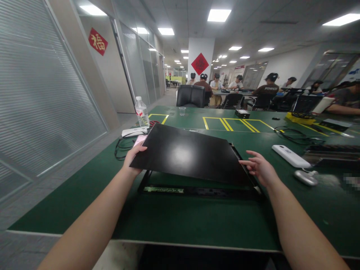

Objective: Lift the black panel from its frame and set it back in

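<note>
My left hand [135, 157] grips the left edge of a thin black screen panel [185, 153], thumb on top and the other fingers hidden beneath. The panel is tilted, its left side raised and its right side low. Under it on the green table [197, 225] lies a black frame [219, 192], with a strip of green circuit board [164, 190] showing along the near side. Beside the panel's right edge, my right hand [260, 168] has its fingers apart and holds nothing; whether a fingertip touches the edge I cannot tell.
Behind my left hand are a water bottle [142, 112], a white power bank [134, 131] and cables. A plastic cup [182, 111] stands farther back. Another white power bank [291, 156] and a silver mouse-like object [306, 177] lie at right. Several people sit at tables beyond.
</note>
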`<state>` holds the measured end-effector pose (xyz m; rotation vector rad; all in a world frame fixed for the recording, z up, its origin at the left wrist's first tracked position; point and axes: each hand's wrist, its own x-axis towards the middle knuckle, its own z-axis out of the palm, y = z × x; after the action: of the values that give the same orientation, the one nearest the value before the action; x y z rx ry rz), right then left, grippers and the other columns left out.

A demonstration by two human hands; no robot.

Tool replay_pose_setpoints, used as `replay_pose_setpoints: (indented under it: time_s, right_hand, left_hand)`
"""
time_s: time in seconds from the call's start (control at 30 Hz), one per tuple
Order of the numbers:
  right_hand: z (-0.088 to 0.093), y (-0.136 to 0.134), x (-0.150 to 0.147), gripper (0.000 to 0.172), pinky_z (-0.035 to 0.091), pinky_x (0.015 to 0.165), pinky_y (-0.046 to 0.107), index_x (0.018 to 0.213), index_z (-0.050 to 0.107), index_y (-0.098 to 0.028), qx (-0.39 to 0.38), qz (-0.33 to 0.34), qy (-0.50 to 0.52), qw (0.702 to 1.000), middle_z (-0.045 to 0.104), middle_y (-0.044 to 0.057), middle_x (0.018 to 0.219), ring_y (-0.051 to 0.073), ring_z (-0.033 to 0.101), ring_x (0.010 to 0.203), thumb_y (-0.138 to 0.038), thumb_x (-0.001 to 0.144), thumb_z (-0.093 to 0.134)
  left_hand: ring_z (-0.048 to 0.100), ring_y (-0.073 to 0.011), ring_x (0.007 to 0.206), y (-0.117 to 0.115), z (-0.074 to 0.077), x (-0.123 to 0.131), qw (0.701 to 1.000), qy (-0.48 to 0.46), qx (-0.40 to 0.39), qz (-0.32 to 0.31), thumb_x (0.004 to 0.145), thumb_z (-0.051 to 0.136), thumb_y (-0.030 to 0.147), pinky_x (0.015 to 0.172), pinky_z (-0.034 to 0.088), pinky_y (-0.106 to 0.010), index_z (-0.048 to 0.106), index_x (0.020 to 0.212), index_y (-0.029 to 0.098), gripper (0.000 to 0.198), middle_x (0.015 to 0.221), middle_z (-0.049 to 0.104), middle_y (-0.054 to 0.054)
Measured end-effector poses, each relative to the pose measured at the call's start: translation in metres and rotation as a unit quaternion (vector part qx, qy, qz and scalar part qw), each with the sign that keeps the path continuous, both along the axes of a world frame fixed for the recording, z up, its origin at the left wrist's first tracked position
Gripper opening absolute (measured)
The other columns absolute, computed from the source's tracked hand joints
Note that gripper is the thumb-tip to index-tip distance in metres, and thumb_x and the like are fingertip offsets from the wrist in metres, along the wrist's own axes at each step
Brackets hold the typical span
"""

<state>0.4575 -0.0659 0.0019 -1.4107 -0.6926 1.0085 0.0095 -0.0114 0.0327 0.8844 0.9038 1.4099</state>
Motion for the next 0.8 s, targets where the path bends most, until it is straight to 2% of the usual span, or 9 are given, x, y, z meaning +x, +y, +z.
replay_pose_setpoints:
  time_s: [0.1,0.37,0.63,0.8]
  right_hand:
    - [0.000,0.000,-0.001,0.041,0.026,0.036,0.016,0.111,0.055,-0.022,-0.016,-0.005,-0.013,1.000,0.074,0.009,0.069,0.011,0.043,0.040,-0.017,0.071,0.059]
    - [-0.002,0.000,-0.001,0.026,0.026,0.037,0.016,0.105,0.053,-0.022,-0.031,-0.028,-0.056,0.998,0.073,0.009,0.068,0.011,0.045,0.044,-0.020,0.079,0.056]
    - [-0.003,0.001,0.003,0.026,0.023,0.037,0.017,0.106,0.054,-0.022,-0.050,-0.049,-0.077,0.995,0.071,0.009,0.064,0.011,0.042,0.042,-0.025,0.080,0.057]
    - [-0.005,0.002,0.005,0.026,0.023,0.038,0.017,0.106,0.055,-0.022,-0.047,-0.052,-0.093,0.993,0.070,0.008,0.062,0.011,0.041,0.042,-0.028,0.081,0.056]
  left_hand:
    - [0.073,-0.0271,0.085,0.002,-0.004,0.000,1.000,-0.018,0.004,-0.002,0.060,0.067,0.015,0.075,0.062,-0.035,0.075,0.104,0.013,0.045,0.090,0.079,-0.006]
    - [0.070,-0.0222,0.073,0.008,-0.019,0.003,1.000,-0.013,-0.013,-0.012,0.058,0.070,0.013,0.063,0.056,-0.029,0.073,0.097,0.014,0.039,0.081,0.076,-0.003]
    - [0.068,-0.0196,0.067,0.004,-0.018,0.010,0.998,-0.019,-0.053,-0.007,0.056,0.069,0.011,0.061,0.054,-0.027,0.073,0.097,0.014,0.041,0.078,0.075,-0.003]
    - [0.069,-0.0202,0.068,0.007,-0.023,0.010,0.998,-0.007,-0.052,-0.023,0.055,0.071,0.012,0.061,0.054,-0.027,0.073,0.098,0.013,0.043,0.080,0.076,-0.005]
